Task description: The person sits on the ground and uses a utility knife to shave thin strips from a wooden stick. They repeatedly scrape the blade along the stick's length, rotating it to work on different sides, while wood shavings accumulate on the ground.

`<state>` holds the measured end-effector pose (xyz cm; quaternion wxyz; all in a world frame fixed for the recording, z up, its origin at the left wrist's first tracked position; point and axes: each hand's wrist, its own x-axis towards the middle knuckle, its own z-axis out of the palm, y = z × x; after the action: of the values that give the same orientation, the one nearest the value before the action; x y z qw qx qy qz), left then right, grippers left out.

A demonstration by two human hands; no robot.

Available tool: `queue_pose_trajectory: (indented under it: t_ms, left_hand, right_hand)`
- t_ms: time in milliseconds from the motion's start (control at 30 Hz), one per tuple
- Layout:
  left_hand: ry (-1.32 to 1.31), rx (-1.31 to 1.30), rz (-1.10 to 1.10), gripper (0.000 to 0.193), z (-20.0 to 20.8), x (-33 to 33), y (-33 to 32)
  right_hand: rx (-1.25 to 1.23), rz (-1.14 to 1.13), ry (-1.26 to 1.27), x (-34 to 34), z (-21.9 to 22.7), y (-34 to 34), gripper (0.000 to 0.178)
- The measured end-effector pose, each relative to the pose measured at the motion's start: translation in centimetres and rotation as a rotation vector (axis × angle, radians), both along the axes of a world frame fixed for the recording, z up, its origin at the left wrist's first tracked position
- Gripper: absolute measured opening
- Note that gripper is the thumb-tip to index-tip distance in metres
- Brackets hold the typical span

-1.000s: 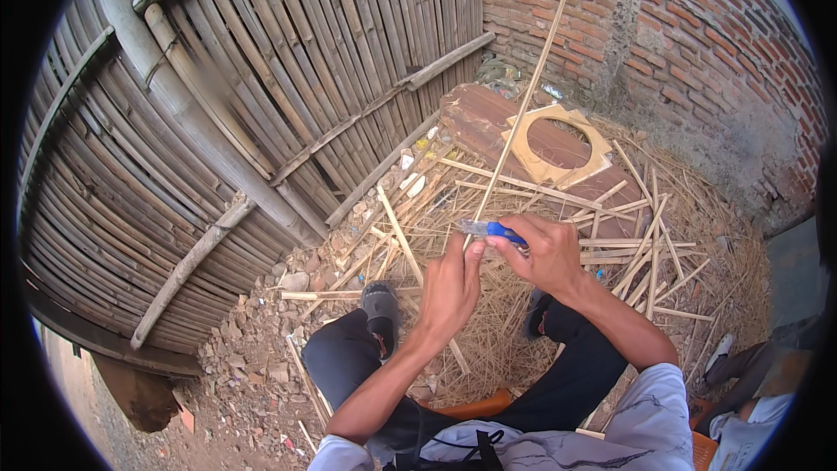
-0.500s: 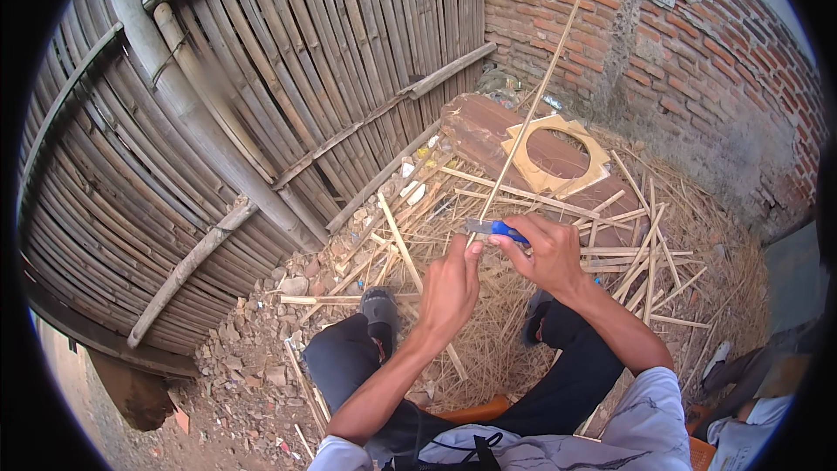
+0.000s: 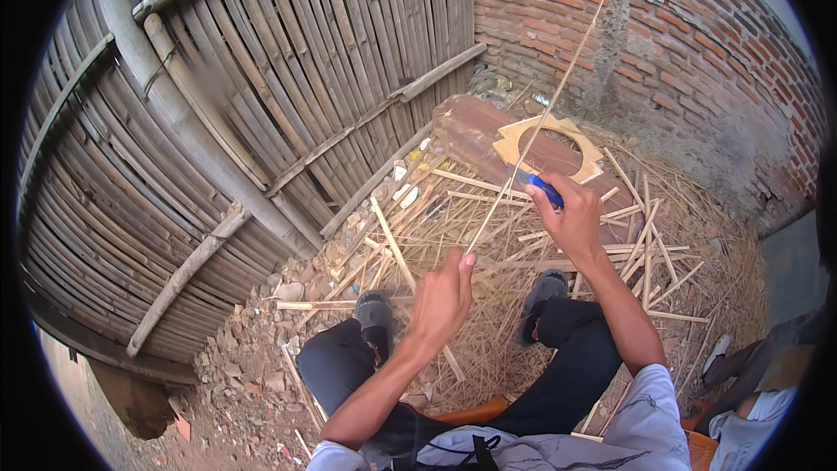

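My left hand [image 3: 443, 296] is closed around the near end of a long, thin bamboo strip [image 3: 565, 78]. The strip slants up and away to the right, toward the brick wall. Farther along it, my right hand [image 3: 571, 214] grips a blue-handled utility knife [image 3: 545, 190]. The knife's blade lies against the strip, and a clear length of strip shows between my two hands. Below my hands, dry shavings [image 3: 488, 340] and cut bamboo strips [image 3: 397, 244] cover the ground.
A bamboo slat fence [image 3: 349, 61] stands on the left and a brick wall [image 3: 697, 61] behind. A brown board [image 3: 462, 126] bears a tan frame [image 3: 593, 161] with a round hole. Rubble [image 3: 235, 375] lies at left. Another person's leg [image 3: 741, 368] shows at lower right.
My right hand and the knife have moved up and away along the strip, from beside my left hand. My left hand has dropped slightly nearer, still holding the strip.
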<state>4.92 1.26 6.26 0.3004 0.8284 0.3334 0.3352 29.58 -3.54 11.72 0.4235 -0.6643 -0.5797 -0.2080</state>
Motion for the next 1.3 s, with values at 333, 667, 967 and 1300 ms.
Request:
queue_pose_trajectory:
  t_ms: [333,667,967,1300]
  left_hand:
    - [0.147,-0.02,0.01,0.036,1.6,-1.1,-0.5]
    - [0.256,-0.057,0.082,0.033,3.4,-5.3,-2.2]
    - [0.371,-0.049,0.107,0.031,2.8,-10.1,-4.8]
    - [0.449,-0.029,0.129,0.029,4.0,-13.7,-7.0]
  right_hand:
    - [-0.009,0.02,-0.027,1.3,-0.9,0.0,0.033]
    - [0.039,0.108,-0.026,-0.9,-0.6,0.3,0.033]
    - [0.001,-0.023,0.074,1.9,-0.3,0.0,0.033]
    - [0.023,-0.13,0.158,4.5,0.0,0.4,0.036]
